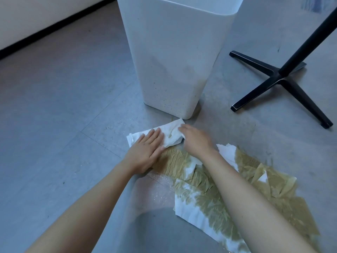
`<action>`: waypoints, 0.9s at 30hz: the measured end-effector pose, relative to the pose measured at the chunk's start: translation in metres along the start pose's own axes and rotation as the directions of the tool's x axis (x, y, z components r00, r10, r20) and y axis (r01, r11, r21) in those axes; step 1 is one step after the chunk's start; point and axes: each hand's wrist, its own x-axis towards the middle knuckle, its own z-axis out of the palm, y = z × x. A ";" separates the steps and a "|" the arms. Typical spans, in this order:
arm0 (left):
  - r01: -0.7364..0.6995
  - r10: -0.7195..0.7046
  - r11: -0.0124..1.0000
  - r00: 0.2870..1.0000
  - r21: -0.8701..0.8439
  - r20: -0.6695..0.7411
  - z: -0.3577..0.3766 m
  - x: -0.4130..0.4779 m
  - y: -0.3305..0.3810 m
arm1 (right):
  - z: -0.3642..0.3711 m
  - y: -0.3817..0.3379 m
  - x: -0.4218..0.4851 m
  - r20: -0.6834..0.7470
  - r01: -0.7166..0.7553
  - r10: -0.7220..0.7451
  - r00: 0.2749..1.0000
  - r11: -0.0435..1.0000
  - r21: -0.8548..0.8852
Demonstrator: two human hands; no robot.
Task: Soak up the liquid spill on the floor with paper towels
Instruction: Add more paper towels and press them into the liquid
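A mostly white paper towel (171, 133) lies on the grey floor just in front of the white bin. My left hand (145, 151) presses flat on its left part with straight fingers. My right hand (196, 138) lies on its right edge with the fingers curled down onto the paper; whether they pinch it is hidden. Several more paper towels (215, 196), soaked brownish-green, cover the spill under and to the right of my right forearm. A wet sheen (158, 181) shows on the floor between my arms.
A tall white speckled bin (173, 57) stands directly behind the towel. A black cross-shaped table base (280, 81) with its post is at the right. A black skirting board (45, 31) runs along the wall at the far left.
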 end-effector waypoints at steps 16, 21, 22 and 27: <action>0.462 -0.493 0.866 0.733 -0.190 -0.469 -0.024 0.009 -0.024 | 0.005 -0.014 0.023 -0.202 -0.115 0.288 0.936 0.795 0.596; 0.506 -0.560 0.823 0.654 -0.257 -0.508 -0.032 0.012 -0.032 | -0.002 -0.019 0.026 -0.435 0.139 0.174 0.883 0.789 0.599; 0.515 -0.572 0.815 0.643 -0.265 -0.509 -0.033 0.011 -0.035 | -0.002 -0.019 0.028 -0.451 0.147 0.176 0.875 0.792 0.593; 0.557 -0.536 0.818 0.650 -0.142 -0.538 -0.031 0.010 -0.034 | 0.008 -0.019 0.032 -0.416 0.021 0.233 0.879 0.853 0.521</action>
